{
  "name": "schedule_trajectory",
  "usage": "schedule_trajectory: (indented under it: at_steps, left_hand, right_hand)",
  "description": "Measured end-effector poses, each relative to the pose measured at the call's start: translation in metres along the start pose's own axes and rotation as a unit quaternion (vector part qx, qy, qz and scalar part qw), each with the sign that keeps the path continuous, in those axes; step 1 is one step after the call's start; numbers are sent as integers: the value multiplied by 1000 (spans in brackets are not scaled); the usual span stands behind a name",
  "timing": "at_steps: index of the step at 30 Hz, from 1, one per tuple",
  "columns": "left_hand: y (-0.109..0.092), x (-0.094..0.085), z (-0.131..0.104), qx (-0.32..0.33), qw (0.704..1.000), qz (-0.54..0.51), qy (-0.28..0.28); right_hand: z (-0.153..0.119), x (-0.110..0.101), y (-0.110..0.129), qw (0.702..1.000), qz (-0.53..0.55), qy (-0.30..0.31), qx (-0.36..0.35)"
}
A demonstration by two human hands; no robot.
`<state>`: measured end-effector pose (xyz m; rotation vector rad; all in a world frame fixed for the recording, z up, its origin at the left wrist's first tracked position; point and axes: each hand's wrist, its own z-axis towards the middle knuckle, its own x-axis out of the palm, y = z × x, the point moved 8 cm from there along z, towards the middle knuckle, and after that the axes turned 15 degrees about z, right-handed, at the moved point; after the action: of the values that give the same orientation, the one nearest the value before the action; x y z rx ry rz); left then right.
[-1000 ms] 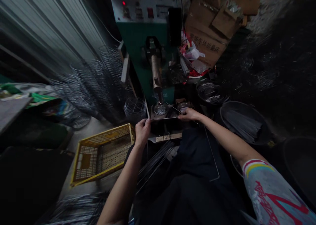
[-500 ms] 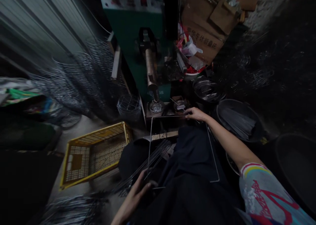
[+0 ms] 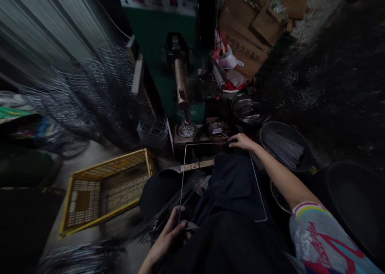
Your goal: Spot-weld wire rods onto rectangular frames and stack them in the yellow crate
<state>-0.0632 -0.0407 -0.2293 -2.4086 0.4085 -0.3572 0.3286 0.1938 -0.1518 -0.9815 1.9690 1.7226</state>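
A rectangular wire frame (image 3: 183,174) of thin bent metal lies over my lap. My left hand (image 3: 172,230) is closed around its near left corner. At the far side, my right hand (image 3: 243,141) pinches the top wire near the right corner; a thin rod (image 3: 224,134) also sticks out from its fingertips toward the machine. Just beyond the frame stands a green machine (image 3: 159,45) with a copper-coloured arm (image 3: 181,81) pointing down. Beneath that arm is a round dish of small metal bits (image 3: 187,130). Dark cloth hides part of the frame's near edge.
A yellow plastic crate (image 3: 105,210) sits on the floor at left. Loose wire rods (image 3: 177,198) lie beside my left leg. Stacked wire baskets (image 3: 90,93) lean along the wall. On the right are a tub of rods (image 3: 282,146) and a cardboard box (image 3: 246,37).
The view has shifted slightly, so the surroundings sit a little further left. Both hands keep their hold on the wire frame, with hardly any movement.
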Motion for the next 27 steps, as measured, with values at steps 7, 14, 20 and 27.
schedule_trajectory:
  at_steps: [7, 14, 20, 27]
  left_hand:
    - [16, 2, 17, 8, 1000, -17, 21]
    - [-4, 5, 16, 59, 997, 5, 55]
    - [-13, 4, 10, 76, 997, 10, 18]
    - [-3, 4, 12, 77, 997, -1, 32]
  right_hand:
    - [-3, 0, -6, 1000, -22, -7, 7]
    - [7, 20, 18, 988, -147, -11, -38]
    - [35, 55, 60, 981, -180, -10, -66]
    - [53, 96, 87, 979, -190, -5, -78]
